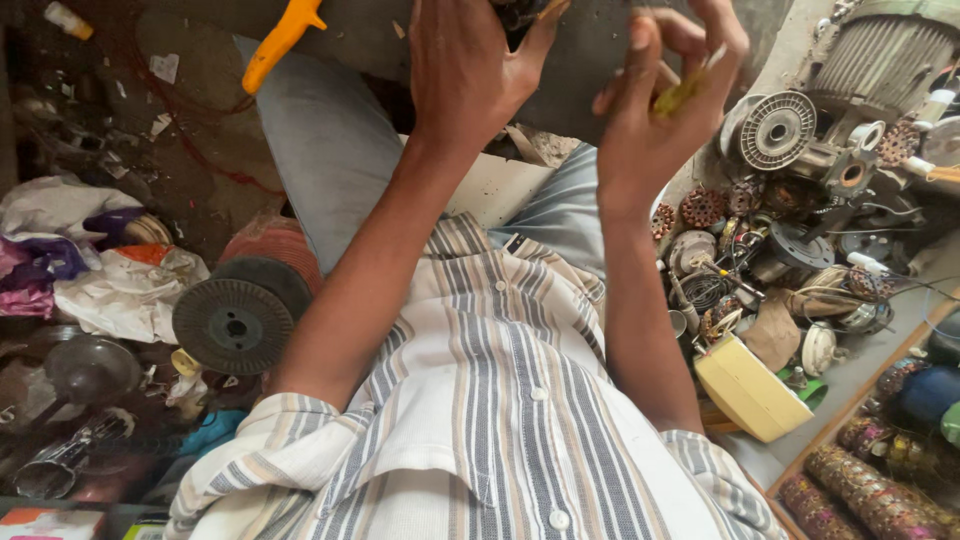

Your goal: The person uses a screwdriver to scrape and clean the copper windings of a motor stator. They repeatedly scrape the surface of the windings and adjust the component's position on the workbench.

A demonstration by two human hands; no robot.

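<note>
The left hand (470,75) closes on a small dark part with copper wire (520,12) at the top edge of the view, above the lap. Just beside it, the right hand (660,95) pinches a thin yellow-green stick (680,95) between curled fingers

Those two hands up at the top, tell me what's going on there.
A seated person in a striped shirt works both hands against a dark part at the frame's top edge. The left hand grips it; the right hand pinches a small yellowish piece. Motor parts lie piled to the right.
</note>
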